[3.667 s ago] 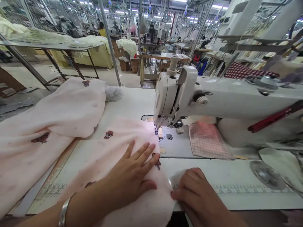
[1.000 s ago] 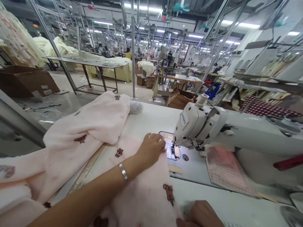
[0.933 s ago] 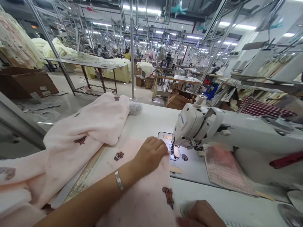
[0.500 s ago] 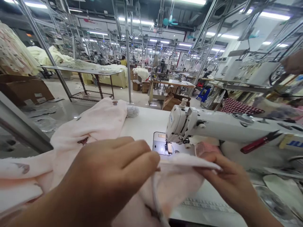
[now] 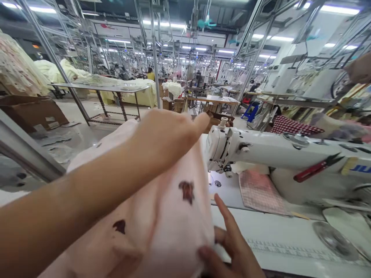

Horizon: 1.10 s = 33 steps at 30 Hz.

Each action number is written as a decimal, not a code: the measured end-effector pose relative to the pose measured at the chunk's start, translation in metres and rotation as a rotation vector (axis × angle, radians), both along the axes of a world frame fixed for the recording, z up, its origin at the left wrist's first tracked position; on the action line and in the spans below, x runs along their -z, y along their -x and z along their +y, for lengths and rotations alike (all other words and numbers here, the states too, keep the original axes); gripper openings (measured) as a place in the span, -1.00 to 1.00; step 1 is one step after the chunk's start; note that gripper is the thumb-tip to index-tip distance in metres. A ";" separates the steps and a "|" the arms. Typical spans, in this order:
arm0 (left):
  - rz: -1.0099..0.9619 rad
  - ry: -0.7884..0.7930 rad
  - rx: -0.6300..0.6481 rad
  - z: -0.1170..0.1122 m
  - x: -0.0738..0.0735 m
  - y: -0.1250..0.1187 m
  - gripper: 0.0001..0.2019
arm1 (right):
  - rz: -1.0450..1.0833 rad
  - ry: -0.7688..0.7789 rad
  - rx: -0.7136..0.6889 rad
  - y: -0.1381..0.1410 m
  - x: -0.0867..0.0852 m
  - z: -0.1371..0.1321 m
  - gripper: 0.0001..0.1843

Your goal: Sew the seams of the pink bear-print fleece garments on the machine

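Pale pink soft fabric [image 5: 174, 224] with dark brown motifs hangs in front of me, covering the left part of the sewing table. My left hand [image 5: 174, 129] is raised at its upper edge, fingers curled closed on the cloth. At the lower right edge of the fabric is my right hand [image 5: 228, 247], its index finger stretched up and its thumb against the cloth, fingers apart. Just beyond the cloth stands a white sewing machine [image 5: 261, 148]; the fabric hides most of its needle area.
Red-handled thread snips [image 5: 314, 170] lie on the machine arm. A pink checked cloth [image 5: 257, 191] lies beneath the arm. A metal post [image 5: 29, 148] rises at left, with a cardboard box [image 5: 31, 114] behind it. A measuring scale [image 5: 278, 247] runs along the table front.
My left hand has moved up and forward, lifting and spreading the fabric. My right hand has moved down and left, its fingers opening from the pinched cloth edge. The fabric now covers the needle plate.
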<state>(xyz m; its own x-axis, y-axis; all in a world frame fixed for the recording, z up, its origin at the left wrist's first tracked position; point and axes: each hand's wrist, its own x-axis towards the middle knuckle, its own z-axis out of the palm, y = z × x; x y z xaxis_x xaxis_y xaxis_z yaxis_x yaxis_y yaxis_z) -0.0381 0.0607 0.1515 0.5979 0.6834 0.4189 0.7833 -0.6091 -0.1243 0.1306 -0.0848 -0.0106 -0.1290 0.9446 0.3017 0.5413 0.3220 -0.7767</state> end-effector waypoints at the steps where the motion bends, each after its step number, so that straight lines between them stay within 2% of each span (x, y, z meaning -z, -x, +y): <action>1: 0.107 0.022 -0.050 0.016 0.008 -0.011 -0.76 | -0.041 0.004 0.059 -0.008 0.011 0.003 -0.26; 3: 0.159 0.065 -0.035 0.040 0.032 -0.031 -0.78 | -0.220 -0.068 0.139 -0.026 0.030 0.009 -0.33; 4: 0.173 0.095 -0.006 0.046 0.046 -0.039 -0.80 | -0.310 -0.120 0.129 -0.035 0.036 0.011 -0.45; 7: 0.221 0.253 0.157 0.042 0.090 -0.045 -0.90 | -0.451 -0.225 -0.006 -0.049 0.042 0.015 -0.81; 9: 0.249 0.375 0.289 0.029 0.111 -0.040 -0.91 | -0.492 -0.256 -0.064 -0.047 0.039 0.017 -0.79; 11: 0.247 0.495 0.386 0.019 0.124 -0.034 -0.88 | -0.514 -0.251 -0.098 -0.041 0.035 0.021 -0.70; 14: 0.184 0.626 0.451 0.014 0.128 -0.028 -0.94 | -0.523 -0.216 -0.093 -0.033 0.034 0.026 -0.71; 17: 0.107 0.675 0.482 0.018 0.126 -0.026 -0.91 | -0.510 -0.200 -0.059 -0.030 0.039 0.026 -0.81; 21: 0.103 0.571 0.541 0.023 0.134 -0.033 -0.89 | -0.464 -0.318 -0.053 -0.023 0.045 0.023 -0.81; 24: 0.103 0.471 0.547 0.023 0.150 -0.039 -0.92 | -0.473 -0.400 -0.074 -0.012 0.046 0.024 -0.73; 27: 0.080 0.443 0.530 0.020 0.167 -0.041 -0.94 | -0.535 -0.377 -0.081 -0.001 0.043 0.029 -0.58; 28: 0.068 0.437 0.524 0.019 0.171 -0.040 -0.93 | -0.547 -0.370 -0.083 0.001 0.042 0.031 -0.58; 30: 0.045 0.434 0.513 0.018 0.174 -0.036 -0.92 | -0.538 -0.402 -0.090 0.005 0.039 0.033 -0.73; 31: 0.035 0.438 0.510 0.018 0.174 -0.034 -0.92 | -0.525 -0.428 -0.093 0.005 0.038 0.034 -0.83; 33: 0.024 0.455 0.512 0.018 0.170 -0.030 -0.94 | -0.515 -0.490 -0.099 0.002 0.036 0.033 -0.84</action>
